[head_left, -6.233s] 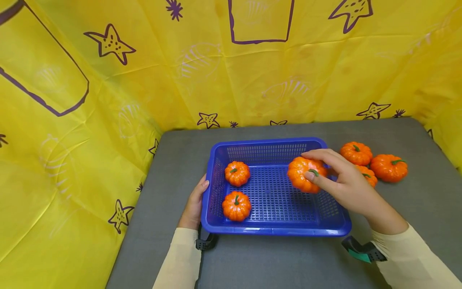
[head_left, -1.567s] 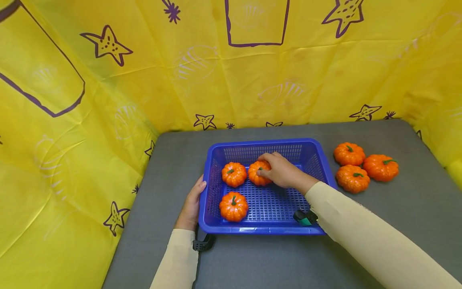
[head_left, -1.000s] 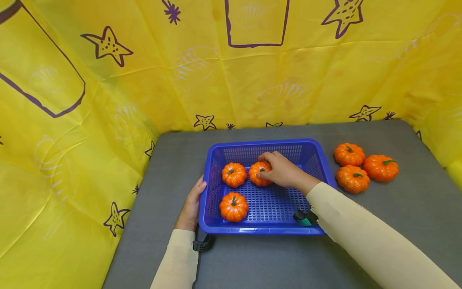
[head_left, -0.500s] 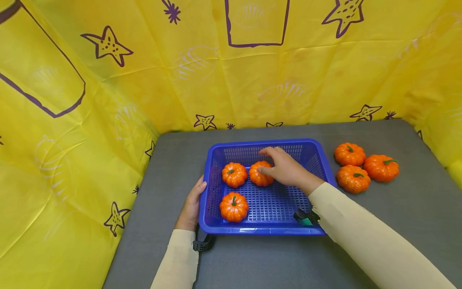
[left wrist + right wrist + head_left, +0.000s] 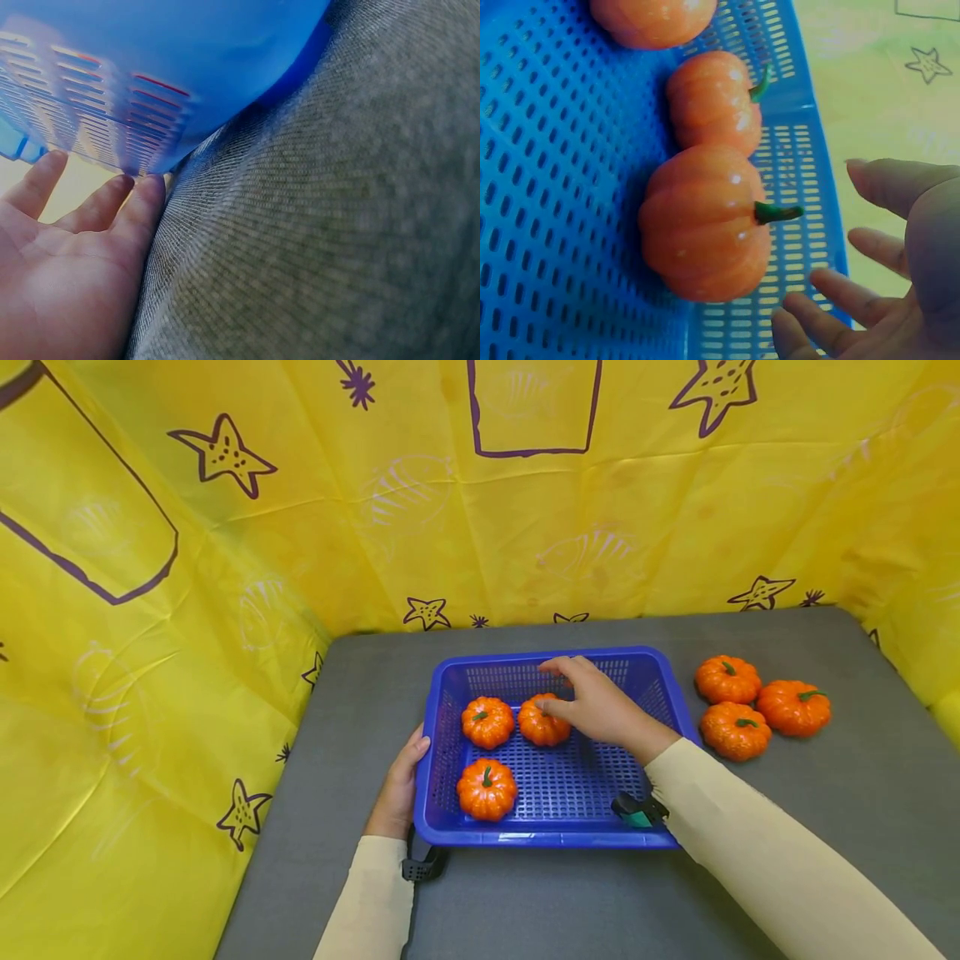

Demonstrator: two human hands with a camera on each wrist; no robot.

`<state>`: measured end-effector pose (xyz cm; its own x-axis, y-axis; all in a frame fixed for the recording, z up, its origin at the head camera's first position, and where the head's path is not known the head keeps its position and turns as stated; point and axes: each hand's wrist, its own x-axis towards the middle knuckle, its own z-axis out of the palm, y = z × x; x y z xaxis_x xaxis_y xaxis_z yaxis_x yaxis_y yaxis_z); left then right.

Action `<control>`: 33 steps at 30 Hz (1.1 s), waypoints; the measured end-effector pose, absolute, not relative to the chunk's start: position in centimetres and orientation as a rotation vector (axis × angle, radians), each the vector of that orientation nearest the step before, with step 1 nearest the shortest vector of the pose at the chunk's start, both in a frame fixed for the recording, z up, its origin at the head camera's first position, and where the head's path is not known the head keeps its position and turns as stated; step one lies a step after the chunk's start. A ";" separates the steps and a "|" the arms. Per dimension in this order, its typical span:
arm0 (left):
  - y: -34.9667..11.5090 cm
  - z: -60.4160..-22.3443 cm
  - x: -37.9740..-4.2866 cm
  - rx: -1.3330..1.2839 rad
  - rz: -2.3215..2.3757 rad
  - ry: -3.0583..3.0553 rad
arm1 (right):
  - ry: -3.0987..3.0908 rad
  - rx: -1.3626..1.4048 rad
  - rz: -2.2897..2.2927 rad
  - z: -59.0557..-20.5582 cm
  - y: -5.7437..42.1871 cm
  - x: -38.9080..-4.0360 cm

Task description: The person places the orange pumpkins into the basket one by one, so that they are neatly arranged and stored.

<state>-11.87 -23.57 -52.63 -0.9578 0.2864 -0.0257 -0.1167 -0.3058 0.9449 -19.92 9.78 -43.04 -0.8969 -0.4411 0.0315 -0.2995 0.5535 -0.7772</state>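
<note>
A blue plastic basket (image 5: 570, 837) holds 3 small orange pumpkins with green stems. Inside, one pumpkin (image 5: 487, 722) sits at the back left and another (image 5: 487, 789) at the front left. My right hand (image 5: 600, 706) hovers over the third pumpkin (image 5: 544, 721); the right wrist view shows its fingers (image 5: 847, 296) spread and apart from that pumpkin (image 5: 705, 225). At the basket's left side, my left hand (image 5: 397, 785) holds on, thumb at the rim. Its fingertips touch the slotted outer wall (image 5: 150, 105) in the left wrist view.
Right of the basket, 3 more pumpkins lie grouped on the grey table (image 5: 495, 902): one at the back (image 5: 727, 679), one in front (image 5: 736, 731), one farther right (image 5: 793, 708). Yellow patterned cloth (image 5: 525, 543) hangs behind the table and along its left side.
My right hand brought a third pumpkin into the basket and set it down beside the back-left one. Its fingers then let go and rose slightly. The left hand stayed at the basket.
</note>
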 end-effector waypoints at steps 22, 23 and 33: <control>-23.5 -52.6 -11.9 0.204 2.352 1.671 | 2.403 -0.507 -1.639 -40.9 11.4 -19.4; -23.5 -52.6 -11.9 0.203 2.352 1.670 | 2.380 -0.490 -1.671 -40.8 11.5 -19.3; -23.5 -52.6 -12.0 0.223 2.348 1.672 | 2.124 -0.474 -1.996 -40.0 12.7 -19.2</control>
